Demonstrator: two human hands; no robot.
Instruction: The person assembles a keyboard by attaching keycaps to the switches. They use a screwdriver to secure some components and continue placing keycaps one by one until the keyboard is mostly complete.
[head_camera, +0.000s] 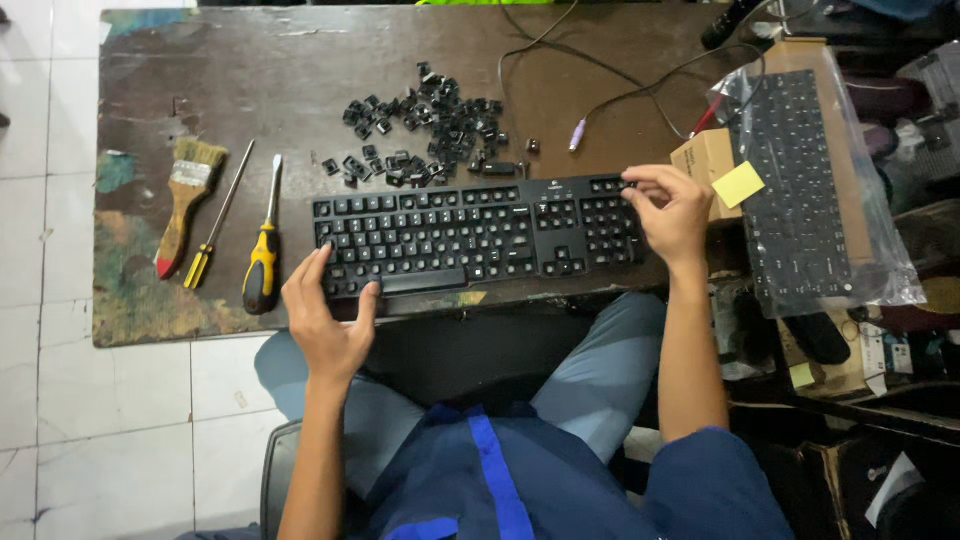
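Note:
A black keyboard lies across the near edge of a worn brown table. My left hand grips its lower left corner, thumb along the front edge and fingers on the keys. My right hand rests on the number pad at the right end, fingers curled over the top corner keys. Whether a key is pinched there I cannot tell. A heap of loose black keycaps lies on the table just beyond the keyboard.
A paintbrush, a thin screwdriver and a yellow-handled screwdriver lie at the left. A second keyboard in a plastic bag, a small cardboard box and a yellow note sit at the right. Cables run behind.

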